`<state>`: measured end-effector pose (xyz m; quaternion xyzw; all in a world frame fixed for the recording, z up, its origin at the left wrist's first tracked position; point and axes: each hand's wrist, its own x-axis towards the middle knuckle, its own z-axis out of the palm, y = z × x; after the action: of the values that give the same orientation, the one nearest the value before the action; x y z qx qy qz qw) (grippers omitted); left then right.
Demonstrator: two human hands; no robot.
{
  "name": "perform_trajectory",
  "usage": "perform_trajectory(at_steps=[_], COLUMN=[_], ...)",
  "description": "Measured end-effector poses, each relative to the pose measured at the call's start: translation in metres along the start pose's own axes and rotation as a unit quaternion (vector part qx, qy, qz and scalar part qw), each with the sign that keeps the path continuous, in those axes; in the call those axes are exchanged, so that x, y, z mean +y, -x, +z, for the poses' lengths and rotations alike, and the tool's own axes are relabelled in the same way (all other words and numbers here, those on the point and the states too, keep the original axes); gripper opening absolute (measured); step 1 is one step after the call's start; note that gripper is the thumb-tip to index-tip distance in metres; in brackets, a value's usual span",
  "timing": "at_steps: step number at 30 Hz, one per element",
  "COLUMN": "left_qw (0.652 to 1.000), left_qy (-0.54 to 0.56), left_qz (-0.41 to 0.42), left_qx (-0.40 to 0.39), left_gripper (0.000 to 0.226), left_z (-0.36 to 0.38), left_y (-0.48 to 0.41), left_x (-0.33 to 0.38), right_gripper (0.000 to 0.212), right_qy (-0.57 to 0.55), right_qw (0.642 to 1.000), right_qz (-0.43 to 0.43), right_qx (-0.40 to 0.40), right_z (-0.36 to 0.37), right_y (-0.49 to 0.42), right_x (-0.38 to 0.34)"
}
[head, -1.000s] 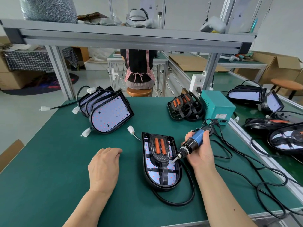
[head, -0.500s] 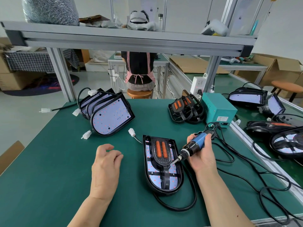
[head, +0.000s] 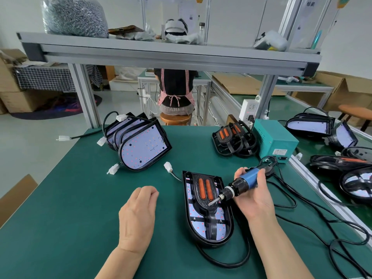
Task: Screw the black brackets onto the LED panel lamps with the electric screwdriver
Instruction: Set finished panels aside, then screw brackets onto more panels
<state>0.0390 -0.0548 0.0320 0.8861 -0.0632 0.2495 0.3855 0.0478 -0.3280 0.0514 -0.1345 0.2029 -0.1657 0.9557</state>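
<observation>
Green mat point(head: 70, 208) is covering the bench, and at its middle an LED panel lamp point(head: 196, 224) is lying face up with a black bracket point(head: 211, 223) sitting lengthwise on it. The right hand point(head: 255, 200) is wrapping its fingers firmly round the blue electric screwdriver point(head: 241, 183), the bit slanting down at the bracket's right edge, while the left hand point(head: 138, 214) is resting on the mat just left of the lamp, fingers loosely curled, gripping nothing. Further back, stacked lamps point(head: 143, 150) are leaning at the left and spare brackets point(head: 233, 140) are piling beside a teal box point(head: 275, 140).
</observation>
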Motion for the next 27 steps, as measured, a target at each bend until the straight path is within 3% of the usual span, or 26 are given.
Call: perform_trajectory(at_steps=[9,17,22,27], left_qw=[0.996,0.996,0.994,0.946], left_qy=[0.019,0.026,0.105,0.274], left_qz=[0.087,0.089,0.030,-0.156], left_qx=[0.008,0.011,-0.006,-0.070], left_gripper=[0.019,0.023,0.022,0.029], left_z=[0.000,-0.001,0.004,0.007], left_y=[-0.001,0.000,0.003,-0.001], left_x=[-0.003,0.003,0.015,0.031], right_gripper=[0.024,0.019,0.028,0.021], right_qy=[-0.003,0.023,0.036,0.038], right_qw=[0.999,0.997,0.998,0.999], right_qz=[0.016,0.015,0.017,-0.002], right_qx=[-0.049,-0.071,-0.052,-0.030], right_z=[0.037,0.063,0.067,0.073], right_y=[0.025,0.043,0.044,0.039], right_x=[0.009,0.016,0.027,0.030])
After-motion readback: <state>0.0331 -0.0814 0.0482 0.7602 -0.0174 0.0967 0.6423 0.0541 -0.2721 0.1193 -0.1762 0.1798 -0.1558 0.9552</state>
